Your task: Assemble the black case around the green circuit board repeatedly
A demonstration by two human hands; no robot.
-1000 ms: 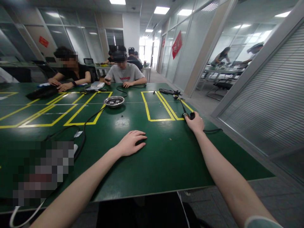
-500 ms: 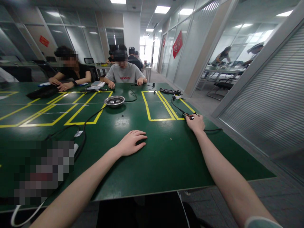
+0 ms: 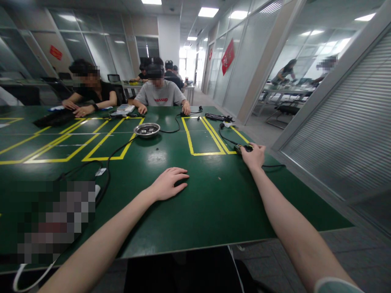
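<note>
My left hand [image 3: 171, 183] rests palm down on the green table [image 3: 198, 215]. Its fingers are stretched out and it holds nothing. Farther forward on the right, my right hand [image 3: 255, 156] grips a small dark device [image 3: 238, 149] from above, thumb and fingers at its sides. The device lies at the near end of a yellow-taped rectangle [image 3: 226, 142]. Black cable [image 3: 224, 137] runs from it to a plug, and another length [image 3: 275, 166] comes out to the right of my hand. The device's exact kind is partly covered by my fingers.
A metal bowl [image 3: 147, 130] with small metal pieces stands mid-table. A black folded stand-like object [image 3: 218, 117] lies at the far right edge. At left are a blurred-out item [image 3: 61, 219] and a black cable [image 3: 109, 179]. Two people sit across the table.
My right fingers have shifted slightly on the dark device; my left hand stays put. Across the table, a person's hand has moved right and nearer, shifting a black cable along.
</note>
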